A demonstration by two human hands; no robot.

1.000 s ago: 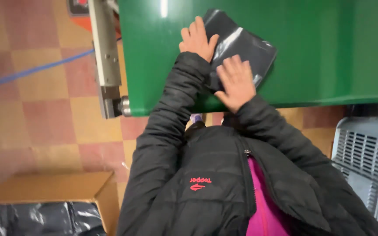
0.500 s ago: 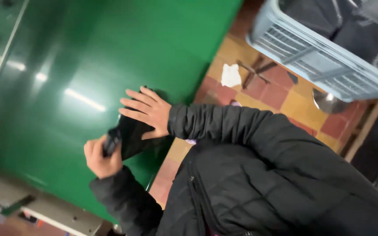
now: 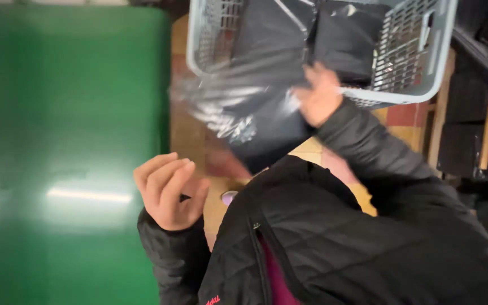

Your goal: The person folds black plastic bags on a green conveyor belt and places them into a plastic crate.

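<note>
Gone from the green desk (image 3: 69, 141) since a moment ago: black plastic-wrapped packet (image 3: 258, 121), now up in the air between desk edge and grey-blue slatted basket (image 3: 437, 79), just at the basket's near rim; swung there by the right hand (image 3: 320, 96), fingers clamped on the packet's edge; left hand (image 3: 168, 189) let go of it and drawn back beside the desk edge, fingers loosely curled, apart, holding nothing; so packing work on the desk apparently over, packet on its way off it; inside the basket, more dark wrapped bundles (image 3: 343, 39). Hard to read: packet badly smeared by motion, outline and contents unclear; right fingertips hidden behind the film; basket cut off at the top; lower desk lost to glare; right side dark, shapes there not identifiable.
</note>
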